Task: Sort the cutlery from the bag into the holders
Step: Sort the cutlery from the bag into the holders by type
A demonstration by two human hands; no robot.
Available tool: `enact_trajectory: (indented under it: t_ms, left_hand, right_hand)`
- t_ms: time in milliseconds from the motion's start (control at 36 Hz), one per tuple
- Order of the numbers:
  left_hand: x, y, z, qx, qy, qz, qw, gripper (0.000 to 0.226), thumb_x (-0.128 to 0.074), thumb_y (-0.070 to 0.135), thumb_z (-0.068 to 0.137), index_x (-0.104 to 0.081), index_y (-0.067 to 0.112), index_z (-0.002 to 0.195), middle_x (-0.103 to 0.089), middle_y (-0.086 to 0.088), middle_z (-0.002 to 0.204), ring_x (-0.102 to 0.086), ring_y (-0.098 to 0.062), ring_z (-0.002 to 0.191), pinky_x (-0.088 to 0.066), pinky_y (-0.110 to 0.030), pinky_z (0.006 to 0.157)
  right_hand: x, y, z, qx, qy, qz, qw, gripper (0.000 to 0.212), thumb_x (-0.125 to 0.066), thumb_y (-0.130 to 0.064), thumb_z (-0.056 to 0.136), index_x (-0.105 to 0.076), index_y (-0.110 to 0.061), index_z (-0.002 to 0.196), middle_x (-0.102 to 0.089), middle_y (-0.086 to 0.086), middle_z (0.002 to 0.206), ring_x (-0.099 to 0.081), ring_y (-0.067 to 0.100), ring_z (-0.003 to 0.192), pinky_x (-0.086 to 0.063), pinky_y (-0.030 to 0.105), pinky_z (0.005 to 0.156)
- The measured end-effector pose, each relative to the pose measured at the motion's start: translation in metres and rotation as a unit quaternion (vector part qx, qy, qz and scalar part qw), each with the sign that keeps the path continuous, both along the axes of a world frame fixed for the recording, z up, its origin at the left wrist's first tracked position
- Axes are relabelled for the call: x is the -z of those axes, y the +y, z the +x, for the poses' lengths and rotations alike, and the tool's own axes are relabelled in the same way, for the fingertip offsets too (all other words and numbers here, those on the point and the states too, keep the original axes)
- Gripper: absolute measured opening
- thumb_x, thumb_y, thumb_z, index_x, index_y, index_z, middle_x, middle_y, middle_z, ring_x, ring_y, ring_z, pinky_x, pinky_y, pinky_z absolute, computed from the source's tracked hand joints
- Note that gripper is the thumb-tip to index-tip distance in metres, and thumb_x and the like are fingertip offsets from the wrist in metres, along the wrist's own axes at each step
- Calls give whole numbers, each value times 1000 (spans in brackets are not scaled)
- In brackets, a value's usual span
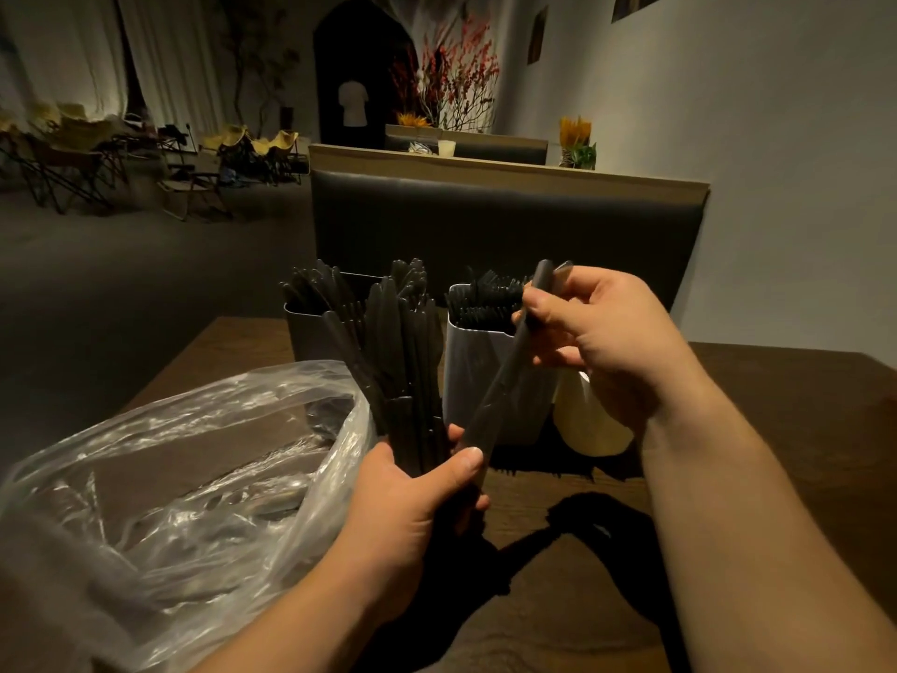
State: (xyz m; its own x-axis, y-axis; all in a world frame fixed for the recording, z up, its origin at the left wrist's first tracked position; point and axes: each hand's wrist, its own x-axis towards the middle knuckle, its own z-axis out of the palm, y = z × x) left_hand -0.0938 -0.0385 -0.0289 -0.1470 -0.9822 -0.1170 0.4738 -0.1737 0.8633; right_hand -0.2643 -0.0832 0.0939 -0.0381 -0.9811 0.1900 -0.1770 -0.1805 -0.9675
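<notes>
Left hand (412, 507): fingers and thumb wrapped tight round the lower ends of a bundle of black knives (403, 371), held upright just in front of the holders.
Right hand (599, 342): thumb and fingers pinch the upper end of a single black piece (505, 381), which slants down to the left thumb; its kind I cannot tell.
Plastic bag (170, 454): clear, lying open on the left of the table (776, 454), with dim cutlery inside.
Dark holder (303, 337): back left, packed with black cutlery.
White holder (473, 381): just right of it, forks (485, 296) standing tines up.
Cream pot (589, 425): beside the white holder, under the right wrist.
Beyond: a dark padded bench (485, 225).
</notes>
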Motion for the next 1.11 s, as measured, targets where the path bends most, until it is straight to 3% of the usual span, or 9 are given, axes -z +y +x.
enact_trajectory:
  t_ms: [167, 306, 389, 444, 556, 639, 806, 972, 1111]
  left_hand:
    - [0, 0, 1, -13, 1, -7, 1000, 57, -87, 14, 61, -61, 8, 112, -66, -15, 87, -67, -25, 70, -54, -33, 61]
    - [-1, -2, 2, -20, 5, -21, 1000, 49, -87, 12, 63, -62, 11, 105, -61, -11, 80, -60, -22, 60, -49, -34, 57]
    - [-5, -2, 4, -6, 30, -26, 999, 48, -82, 10, 61, -59, 11, 103, -59, -9, 71, -55, -20, 54, -44, -30, 48]
    - [-7, -1, 5, 15, 40, -34, 998, 48, -80, 8, 62, -54, 9, 102, -56, -8, 67, -52, -17, 49, -40, -26, 42]
    - [-8, 0, 11, 59, 75, -42, 995, 48, -83, 13, 57, -58, 9, 97, -52, -12, 68, -45, -13, 43, -34, -21, 37]
    - [-9, 2, 15, 81, 79, -59, 992, 33, -82, 15, 62, -69, 11, 92, -57, -15, 74, -47, -12, 45, -37, -20, 37]
    - [-15, 4, 15, 31, 57, -41, 997, 30, -76, 29, 81, -54, 11, 91, -58, -5, 70, -46, -13, 48, -34, -22, 42]
    - [-20, 3, 15, -96, 28, -8, 995, 26, -68, 27, 91, -56, 6, 99, -57, -6, 68, -49, -15, 52, -37, -24, 47]
    - [-32, 4, 27, -104, -3, -28, 994, 23, -65, 26, 94, -58, 5, 101, -60, -7, 71, -52, -15, 54, -42, -27, 49]
  right_hand:
    - [-5, 0, -8, 79, -131, -47, 987, 15, -61, -28, 95, -71, -16, 94, -75, 2, 87, -75, 18, 83, -58, 28, 63]
    - [-19, 15, -19, 79, -121, -286, 947, 17, -47, -24, 104, -63, -17, 101, -65, -8, 81, -66, 16, 73, -62, 41, 74]
    - [-25, 31, -11, -128, -5, -351, 928, 16, -56, -27, 99, -65, -18, 108, -66, -13, 92, -62, 12, 75, -56, 28, 65]
    - [-27, 39, 2, -169, 195, -339, 905, 18, -56, -23, 93, -66, -26, 107, -63, -16, 99, -62, 3, 88, -53, 18, 73]
    - [-15, 44, 32, -182, 575, -185, 776, 31, -71, -36, 85, -67, -41, 115, -59, -18, 105, -52, 1, 102, -52, 32, 91]
    - [-6, 45, 47, -183, 620, -119, 754, 41, -79, -30, 81, -62, -40, 117, -61, -15, 106, -52, 6, 105, -50, 37, 92]
    - [-7, 49, 49, -122, 675, -144, 714, 13, -62, -26, 95, -63, -35, 105, -56, -12, 102, -52, 11, 101, -53, 36, 85]
    - [-19, 42, 32, -22, 556, -184, 810, 19, -39, -33, 94, -54, -28, 105, -59, -5, 98, -56, 12, 93, -51, 36, 81]
    - [-25, 34, 30, -60, 114, -181, 975, 19, -43, -12, 104, -60, -20, 99, -67, -1, 83, -69, 13, 82, -59, 26, 73]
